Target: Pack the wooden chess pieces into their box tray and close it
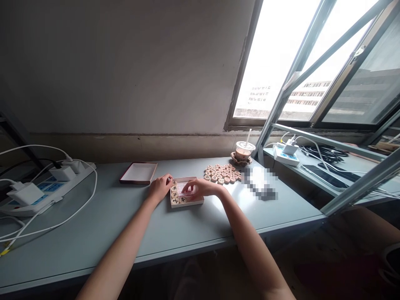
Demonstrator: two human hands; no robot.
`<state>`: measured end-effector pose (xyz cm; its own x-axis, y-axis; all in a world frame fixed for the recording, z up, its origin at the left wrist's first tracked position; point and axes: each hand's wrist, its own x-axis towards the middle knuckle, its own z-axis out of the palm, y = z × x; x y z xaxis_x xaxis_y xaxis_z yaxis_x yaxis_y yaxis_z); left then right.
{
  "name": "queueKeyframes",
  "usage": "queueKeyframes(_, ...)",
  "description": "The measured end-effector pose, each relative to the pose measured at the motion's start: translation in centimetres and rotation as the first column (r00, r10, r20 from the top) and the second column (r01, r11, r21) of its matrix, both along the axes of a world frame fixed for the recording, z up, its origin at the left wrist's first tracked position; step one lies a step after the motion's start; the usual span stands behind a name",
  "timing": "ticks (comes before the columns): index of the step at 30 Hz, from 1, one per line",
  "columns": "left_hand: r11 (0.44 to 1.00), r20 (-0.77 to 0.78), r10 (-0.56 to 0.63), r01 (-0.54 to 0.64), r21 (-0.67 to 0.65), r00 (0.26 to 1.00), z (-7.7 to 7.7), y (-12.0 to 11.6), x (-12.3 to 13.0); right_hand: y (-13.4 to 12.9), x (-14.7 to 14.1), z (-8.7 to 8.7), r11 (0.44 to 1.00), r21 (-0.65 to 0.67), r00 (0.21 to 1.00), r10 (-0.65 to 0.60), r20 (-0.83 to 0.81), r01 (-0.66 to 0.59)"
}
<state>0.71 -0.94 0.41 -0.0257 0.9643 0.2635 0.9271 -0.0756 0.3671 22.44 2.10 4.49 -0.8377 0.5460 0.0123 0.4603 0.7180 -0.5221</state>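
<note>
The box (187, 204) lies under the right hand (199, 187), fingers bent downward; the left hand (160, 186) rests at the box's left edge; whether either grips anything cannot be told.

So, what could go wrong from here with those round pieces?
Two things, perhaps. The right hand is inside the shallow box, close to the discs in it, so its fingers might nudge them out of line. And the drink cup stands just behind the loose discs on the desk; if bumped, it could spill onto them.
</note>
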Motion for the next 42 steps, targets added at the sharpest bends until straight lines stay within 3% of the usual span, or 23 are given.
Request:
queueKeyframes(6, 0.999, -0.017, 0.036, -0.036, 0.013, 0.999, 0.0, 0.0, -0.1, -1.4, -1.5, -0.2, 0.985, 0.164, 0.997, -0.054, 0.049, 0.045)
queueKeyframes(10, 0.999, -0.023, 0.049, -0.049, 0.011, 0.999, 0.0, 0.0, 0.0, -1.6, -2.0, -0.3, 0.991, 0.136, 1.0, 0.014, 0.024, -0.017)
queueKeyframes(13, 0.998, -0.038, 0.059, -0.059, 0.009, 0.998, 0.0, 0.1, 0.0, -1.4, -1.7, -0.1, 0.995, 0.097, 1.0, -0.007, 0.018, 0.005)
queueKeyframes(18, 0.998, -0.032, 0.054, -0.054, 0.014, 0.998, 0.0, 0.1, -0.1, 0.0, 1.6, 1.2, 0.975, 0.079, 0.976, -0.204, -0.076, 0.209)
queueKeyframes(23, 0.998, -0.033, 0.065, -0.065, 0.006, 0.997, -0.1, 0.1, -0.2, 1.2, 5.1, 1.1, 0.843, 0.251, 0.866, -0.498, 0.029, 0.476)
queueKeyframes(25, 0.997, -0.035, 0.071, -0.071, 0.004, 0.997, -0.1, 0.2, -0.1, 1.3, 5.5, 0.9, 0.82, 0.295, 0.839, -0.536, 0.092, 0.491)
queueKeyframes(29, 0.997, -0.039, 0.075, -0.075, 0.0, 0.996, -0.1, 0.2, -0.1, 1.3, 5.0, 0.7, 0.836, 0.318, 0.867, -0.493, 0.073, 0.448)
queueKeyframes(32, 0.997, -0.042, 0.075, -0.075, -0.001, 0.996, -0.1, 0.2, -0.1, 1.5, 3.8, -0.2, 0.812, 0.389, 0.871, -0.489, 0.049, 0.435)
queueKeyframes(38, 0.998, -0.031, 0.059, -0.059, 0.007, 0.998, -0.2, 0.2, -0.3, 2.7, 1.2, -4.5, 0.794, 0.48, 0.879, -0.468, 0.094, 0.372)
queueKeyframes(42, 0.998, -0.041, 0.068, -0.068, 0.005, 0.997, -0.5, 0.3, -0.4, 3.6, 1.9, -5.3, 0.769, 0.485, 0.855, -0.512, 0.078, 0.416)
